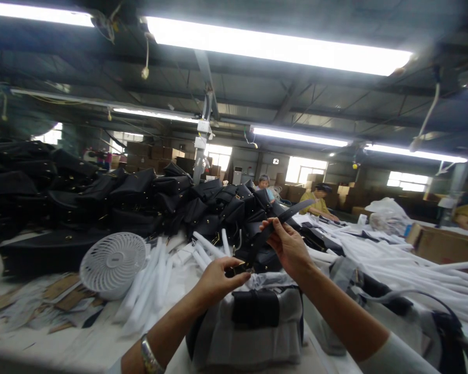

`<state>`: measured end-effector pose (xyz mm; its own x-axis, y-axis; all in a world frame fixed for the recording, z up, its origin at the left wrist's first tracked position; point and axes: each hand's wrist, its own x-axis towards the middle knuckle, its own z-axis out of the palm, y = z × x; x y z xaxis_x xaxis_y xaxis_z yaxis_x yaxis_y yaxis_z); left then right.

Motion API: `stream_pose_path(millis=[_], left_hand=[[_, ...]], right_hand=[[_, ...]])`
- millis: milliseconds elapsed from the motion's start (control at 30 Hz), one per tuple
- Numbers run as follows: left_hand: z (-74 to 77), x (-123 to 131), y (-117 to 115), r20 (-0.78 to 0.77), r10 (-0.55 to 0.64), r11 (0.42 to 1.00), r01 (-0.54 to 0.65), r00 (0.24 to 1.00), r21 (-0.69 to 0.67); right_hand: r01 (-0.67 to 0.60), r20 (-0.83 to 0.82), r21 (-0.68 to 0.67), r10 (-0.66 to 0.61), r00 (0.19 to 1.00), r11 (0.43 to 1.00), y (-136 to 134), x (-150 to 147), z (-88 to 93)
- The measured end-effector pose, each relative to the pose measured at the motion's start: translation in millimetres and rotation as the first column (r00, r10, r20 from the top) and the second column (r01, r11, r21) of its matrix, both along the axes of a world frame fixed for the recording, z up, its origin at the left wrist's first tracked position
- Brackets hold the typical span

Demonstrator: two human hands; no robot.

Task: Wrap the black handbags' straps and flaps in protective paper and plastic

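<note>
Both my hands hold one black strap that slants up to the right over the table. My left hand pinches its lower end, where a gold buckle shows. My right hand grips the strap further up, fingers closed round it. Below my hands stands a bag wrapped in white cloth with a black patch on top.
A heap of black bags fills the left and middle of the table. A small white fan and white paper rolls lie nearby. Cardboard tags are scattered at left. Other people sit at the far right, by a cardboard box.
</note>
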<state>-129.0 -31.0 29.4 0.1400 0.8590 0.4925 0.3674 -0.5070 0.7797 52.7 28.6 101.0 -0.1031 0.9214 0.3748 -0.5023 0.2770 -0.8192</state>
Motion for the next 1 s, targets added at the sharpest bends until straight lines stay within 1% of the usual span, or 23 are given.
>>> stream_pose_path(millis=[133, 267, 333, 433, 500, 600, 733, 900, 1000], left_hand=[[-0.8, 1.5, -1.2, 0.002, -0.015, 1.0, 0.015, 1.0, -0.019], [-2.7, 3.0, -0.2, 0.011, -0.011, 1.0, 0.012, 1.0, -0.026], [-2.5, 2.9, 0.4, 0.015, -0.008, 1.0, 0.009, 1.0, -0.019], [-1.1, 2.2, 0.7, 0.017, -0.016, 1.0, 0.016, 1.0, -0.012], [0.2, 1.5, -0.1, 0.025, -0.02, 1.0, 0.021, 0.999, -0.018], [2.4, -1.1, -2.4, 0.06, -0.015, 0.999, 0.017, 0.998, -0.043], [5.4, -6.2, -4.6, 0.103, 0.001, 0.998, 0.005, 0.995, -0.064], [5.6, -6.7, -2.7, 0.103, -0.022, 0.997, 0.029, 0.994, -0.067], [4.2, -4.4, -0.8, 0.108, -0.028, 0.997, 0.036, 0.994, -0.072]], right_hand=[[-0.003, 0.003, -0.038, 0.004, 1.0, 0.999, 4.8, 9.0, -3.8], [-0.045, 0.043, -0.069, 0.048, 0.998, 0.997, -1.1, 14.7, -3.9], [-0.112, 0.117, -0.076, 0.12, 0.986, 0.991, -8.4, 14.7, -4.6], [-0.216, 0.322, -0.082, 0.231, 0.918, 0.973, -19.6, 12.0, -7.9], [-0.219, 0.385, -0.104, 0.243, 0.891, 0.97, -23.3, 10.4, -10.2], [-0.173, 0.336, -0.138, 0.21, 0.918, 0.975, -21.4, 11.4, -12.0], [-0.146, 0.276, -0.142, 0.18, 0.944, 0.979, -15.0, 15.2, -14.9], [-0.153, 0.228, -0.109, 0.174, 0.958, 0.982, -12.7, 11.2, -20.4], [-0.142, 0.225, -0.077, 0.155, 0.962, 0.987, -12.3, 7.0, -19.1]])
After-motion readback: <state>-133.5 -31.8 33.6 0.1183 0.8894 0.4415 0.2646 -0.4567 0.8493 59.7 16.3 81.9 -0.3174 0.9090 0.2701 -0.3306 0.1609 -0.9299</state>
